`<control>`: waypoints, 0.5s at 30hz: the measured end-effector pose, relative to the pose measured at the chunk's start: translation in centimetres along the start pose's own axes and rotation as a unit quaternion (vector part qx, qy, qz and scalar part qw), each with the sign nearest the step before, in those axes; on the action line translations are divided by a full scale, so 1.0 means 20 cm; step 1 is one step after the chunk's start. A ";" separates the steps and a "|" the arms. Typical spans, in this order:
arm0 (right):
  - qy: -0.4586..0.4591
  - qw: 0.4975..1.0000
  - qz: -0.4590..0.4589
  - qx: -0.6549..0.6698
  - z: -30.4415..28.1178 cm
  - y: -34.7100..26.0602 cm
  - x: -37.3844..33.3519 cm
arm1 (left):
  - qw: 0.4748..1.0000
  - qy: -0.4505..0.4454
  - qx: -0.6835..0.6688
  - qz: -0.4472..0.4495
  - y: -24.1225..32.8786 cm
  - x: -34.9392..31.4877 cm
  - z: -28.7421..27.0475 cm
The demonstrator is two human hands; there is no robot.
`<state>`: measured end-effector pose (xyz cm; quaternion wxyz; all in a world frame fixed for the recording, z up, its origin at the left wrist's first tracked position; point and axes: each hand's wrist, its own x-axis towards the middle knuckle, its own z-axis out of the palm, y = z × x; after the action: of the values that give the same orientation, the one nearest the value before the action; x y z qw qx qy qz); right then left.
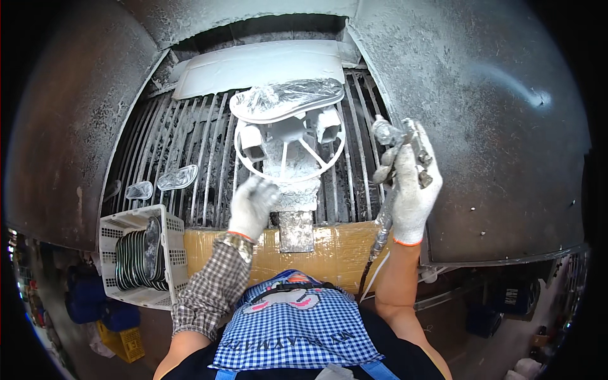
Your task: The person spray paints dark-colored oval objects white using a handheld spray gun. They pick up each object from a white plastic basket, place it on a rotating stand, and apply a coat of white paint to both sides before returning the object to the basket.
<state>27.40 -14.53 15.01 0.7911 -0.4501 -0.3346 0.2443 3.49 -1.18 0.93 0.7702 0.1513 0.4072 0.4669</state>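
Note:
A white spoked turntable wheel [284, 152] stands in front of me, carrying two white block-like supports. Across them lies a sole-shaped piece [288, 101] with a white edge and a shiny, wrinkled, film-like top. My left hand [252, 204], in a white glove, is at the wheel's near rim; its fingers are blurred, and I cannot tell whether they touch it. To the right of the wheel, my gloved right hand [413, 171] is closed around a paint-crusted spray gun [387, 133]. The gun's nozzle points left, and its hose [379, 237] hangs down beside my forearm.
Metal bars [212, 133] form a grate under the wheel, between tall side panels [487, 139]. Two smaller sole-shaped pieces [177, 178] lie on the left bars. A white crate [174, 250] of dark soles stands at left. Tan wrapped cardboard [209, 256] lines the front edge.

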 end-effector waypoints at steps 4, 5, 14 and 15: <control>-0.080 0.996 0.029 -0.004 0.09 0.02 -0.06 | 0.988 -0.124 -0.078 -0.056 -0.19 -0.02 -0.03; -0.100 0.994 0.037 -0.001 0.09 0.04 -0.08 | 0.988 -0.122 -0.072 -0.062 -0.19 -0.06 0.02; -0.094 0.993 0.069 -0.002 0.13 0.03 -0.14 | 0.985 -0.145 -0.089 -0.036 -0.11 -0.07 0.06; -0.086 0.994 0.058 -0.013 0.11 0.03 -0.13 | 0.984 -0.151 -0.088 -0.032 -0.10 -0.06 0.05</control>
<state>23.94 -14.88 14.53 0.7379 -0.4561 -0.3779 0.3237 5.21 -3.16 0.98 0.8479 0.1378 0.2483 0.4477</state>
